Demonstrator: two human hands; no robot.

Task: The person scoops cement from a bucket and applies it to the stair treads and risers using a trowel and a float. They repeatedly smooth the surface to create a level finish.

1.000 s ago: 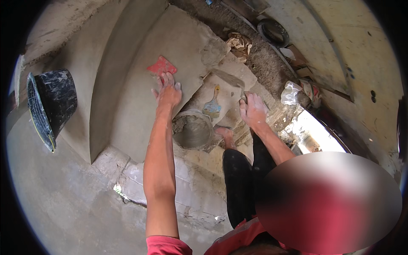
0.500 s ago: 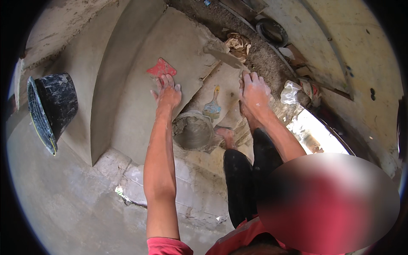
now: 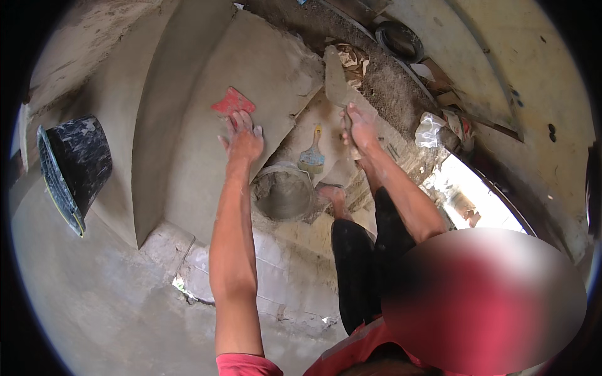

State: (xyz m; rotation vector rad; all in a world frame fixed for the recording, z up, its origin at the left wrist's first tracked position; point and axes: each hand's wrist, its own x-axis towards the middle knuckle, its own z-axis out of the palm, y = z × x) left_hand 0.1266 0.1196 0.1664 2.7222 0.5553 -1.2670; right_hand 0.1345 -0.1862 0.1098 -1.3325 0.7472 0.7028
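Observation:
My left hand (image 3: 243, 141) lies on the smooth grey cement slab, fingers stretched forward over the lower edge of a flat red plastic scraper (image 3: 232, 100). Its handle, if it has one, is hidden beneath my fingers. My right hand (image 3: 364, 128) is closed around the handle of a trowel (image 3: 336, 84), held over the right side of the slab with its cement-smeared blade pointing away from me. Between my hands lies a paintbrush (image 3: 311, 156) with a yellow-tipped handle and blue-stained ferrule. Just below it stands a bucket (image 3: 283, 193) of wet grey cement.
A black, paint-splashed bucket (image 3: 78, 156) rests tilted at the far left. Crumpled brown paper (image 3: 353, 62), a black round tub (image 3: 399, 41) and clear plastic (image 3: 429, 130) lie along the dirt strip. My bare foot (image 3: 333, 195) is right beside the cement bucket.
My right hand has swung the trowel round, so its blade now points away from me instead of toward the left. My left hand stays at the red scraper, with little movement.

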